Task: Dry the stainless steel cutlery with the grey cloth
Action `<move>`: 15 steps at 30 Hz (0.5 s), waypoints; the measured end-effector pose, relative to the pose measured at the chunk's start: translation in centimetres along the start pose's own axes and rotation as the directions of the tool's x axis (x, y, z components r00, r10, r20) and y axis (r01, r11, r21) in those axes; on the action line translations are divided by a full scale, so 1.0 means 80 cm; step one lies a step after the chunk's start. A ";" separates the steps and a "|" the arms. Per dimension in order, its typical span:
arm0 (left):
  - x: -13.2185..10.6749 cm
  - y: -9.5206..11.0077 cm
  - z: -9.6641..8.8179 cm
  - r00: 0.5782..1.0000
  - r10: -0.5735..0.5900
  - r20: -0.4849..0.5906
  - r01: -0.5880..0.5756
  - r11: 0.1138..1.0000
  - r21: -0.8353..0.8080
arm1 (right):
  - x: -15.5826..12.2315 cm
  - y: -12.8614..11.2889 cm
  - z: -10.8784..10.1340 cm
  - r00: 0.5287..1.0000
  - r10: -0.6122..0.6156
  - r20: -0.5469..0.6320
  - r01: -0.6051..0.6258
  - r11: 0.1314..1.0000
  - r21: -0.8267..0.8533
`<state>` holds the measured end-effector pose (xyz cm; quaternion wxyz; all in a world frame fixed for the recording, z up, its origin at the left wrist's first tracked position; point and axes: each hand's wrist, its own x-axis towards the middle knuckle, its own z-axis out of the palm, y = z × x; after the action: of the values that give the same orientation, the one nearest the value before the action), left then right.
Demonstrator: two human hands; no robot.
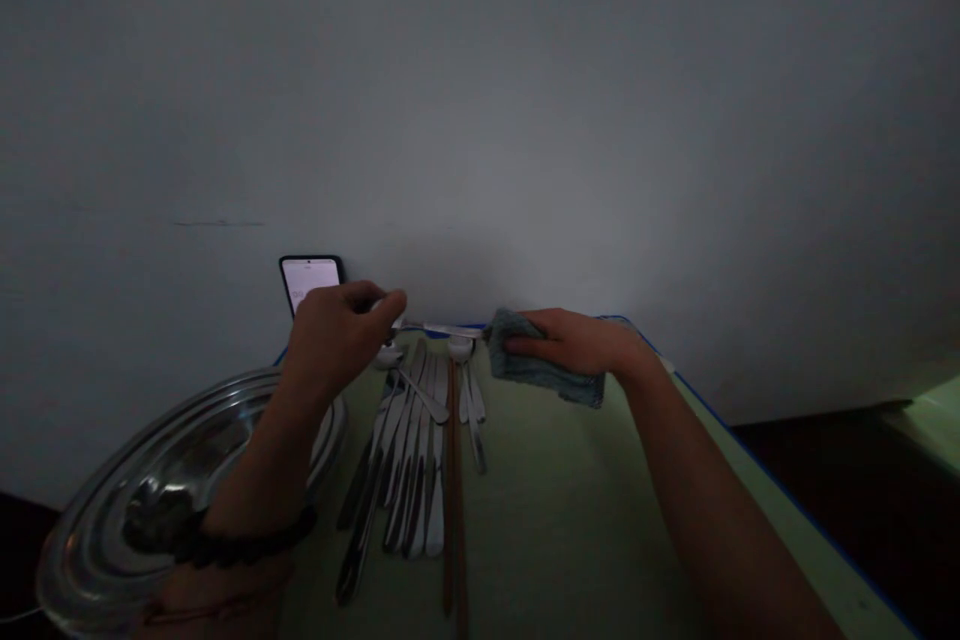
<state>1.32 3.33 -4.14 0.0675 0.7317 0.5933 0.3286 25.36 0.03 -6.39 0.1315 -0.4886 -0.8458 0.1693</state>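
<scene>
My left hand (337, 330) is closed around one end of a metal utensil (448, 329) held level above the table. My right hand (581, 343) grips a folded blue-grey cloth (541, 365), which wraps the utensil's other end. Below them, several pieces of metal cutlery (409, 450) lie side by side on the pale green table (570, 520), with a pair of wooden chopsticks (452, 500) along their right side.
A large shiny steel tray (127, 510) sits at the left under my left forearm. A phone (310, 280) with a lit screen leans against the white wall behind. The table's blue-edged right border (757, 465) drops to a dark floor.
</scene>
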 end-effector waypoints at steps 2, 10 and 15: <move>0.000 0.000 -0.006 0.998 -0.012 -0.067 0.012 1.000 -0.002 | -0.004 0.013 -0.001 0.990 0.129 0.051 -0.127 0.991 -0.036; -0.005 0.000 -0.017 0.980 -0.063 -0.190 0.035 0.989 -0.146 | -0.014 -0.004 0.000 0.984 0.134 0.118 -0.142 0.988 0.063; -0.014 0.032 0.015 0.992 -0.008 -0.122 -0.014 0.983 -0.183 | -0.018 -0.038 -0.008 0.981 -0.073 -0.182 0.086 0.994 0.061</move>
<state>4.02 1.96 -4.26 0.0977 0.7016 0.5624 0.4264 23.92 -2.56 -4.60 0.2303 -0.4629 -0.8431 0.1481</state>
